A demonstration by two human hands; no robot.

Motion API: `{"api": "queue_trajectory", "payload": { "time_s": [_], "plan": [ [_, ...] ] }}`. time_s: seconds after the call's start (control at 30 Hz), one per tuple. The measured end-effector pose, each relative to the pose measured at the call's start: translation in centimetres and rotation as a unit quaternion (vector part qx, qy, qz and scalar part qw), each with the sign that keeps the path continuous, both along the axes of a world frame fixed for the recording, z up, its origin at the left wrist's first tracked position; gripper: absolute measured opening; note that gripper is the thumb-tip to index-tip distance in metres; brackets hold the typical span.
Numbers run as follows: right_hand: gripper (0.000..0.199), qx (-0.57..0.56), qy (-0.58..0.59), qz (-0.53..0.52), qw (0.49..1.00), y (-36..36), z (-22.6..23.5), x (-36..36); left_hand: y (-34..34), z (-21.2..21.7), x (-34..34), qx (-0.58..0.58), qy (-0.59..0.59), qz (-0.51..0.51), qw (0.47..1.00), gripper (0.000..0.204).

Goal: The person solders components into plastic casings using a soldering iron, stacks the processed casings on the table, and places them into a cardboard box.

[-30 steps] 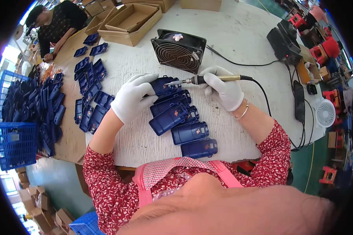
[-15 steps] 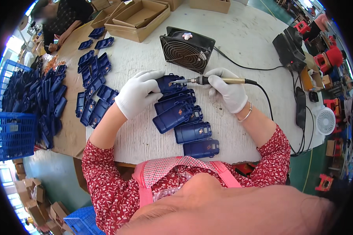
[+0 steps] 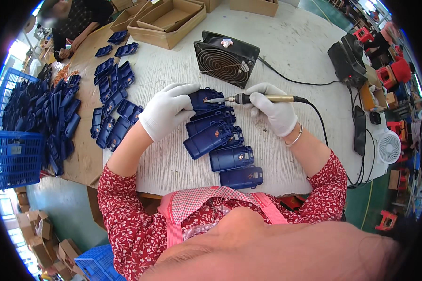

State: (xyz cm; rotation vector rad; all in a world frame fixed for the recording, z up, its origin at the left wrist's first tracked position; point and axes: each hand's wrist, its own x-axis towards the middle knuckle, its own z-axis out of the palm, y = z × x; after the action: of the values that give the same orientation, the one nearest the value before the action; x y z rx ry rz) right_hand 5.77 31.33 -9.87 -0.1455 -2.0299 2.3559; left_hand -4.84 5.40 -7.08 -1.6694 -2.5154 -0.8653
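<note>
While the gloved left hand (image 3: pixel 166 110) is pinning the topmost blue housing (image 3: pixel 206 99) under closed fingers, the right hand (image 3: pixel 273 111) is gripping the soldering iron (image 3: pixel 258 99), lying crosswise, tip touching the housing just beside the left fingers.

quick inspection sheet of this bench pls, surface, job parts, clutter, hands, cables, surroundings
surface: white table, scuffed, with a brown board on its left side
job's things: blue shell under the iron tip; soldering iron; a row of blue shells lying toward the person
clutter: black fan, cardboard trays, loose shells on the board
grippers: left hand steadies the shell; right hand has its grip on the iron; both in white gloves
cables: iron cord runs right; fan cord goes to a black box
surroundings: blue crate of shells on the left, white fan on the right, another person at the far end
</note>
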Motion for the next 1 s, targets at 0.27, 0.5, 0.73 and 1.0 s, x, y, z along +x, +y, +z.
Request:
{"api": "queue_trajectory", "payload": {
  "time_s": [0.27,0.5,0.73,1.0],
  "plan": [
    [0.012,0.023,-0.012,-0.013,1.0,-0.1,0.2,0.0,0.0,-0.3,-0.2,0.007,-0.008,-0.002,1.0,0.012],
    [0.017,-0.092,0.002,-0.071,0.993,0.1,-0.3,-0.3,-0.2,-0.3,0.0,0.007,-0.022,-0.001,1.0,0.011],
    [0.019,-0.149,0.038,-0.077,0.985,0.8,-0.6,-0.6,-0.2,0.0,0.0,-0.003,-0.046,0.01,0.999,0.01],
    [0.015,-0.131,0.013,-0.115,0.985,1.0,-1.9,-0.6,-0.1,-0.2,-0.6,0.068,-0.198,0.025,0.977,0.02]
  ]
}}
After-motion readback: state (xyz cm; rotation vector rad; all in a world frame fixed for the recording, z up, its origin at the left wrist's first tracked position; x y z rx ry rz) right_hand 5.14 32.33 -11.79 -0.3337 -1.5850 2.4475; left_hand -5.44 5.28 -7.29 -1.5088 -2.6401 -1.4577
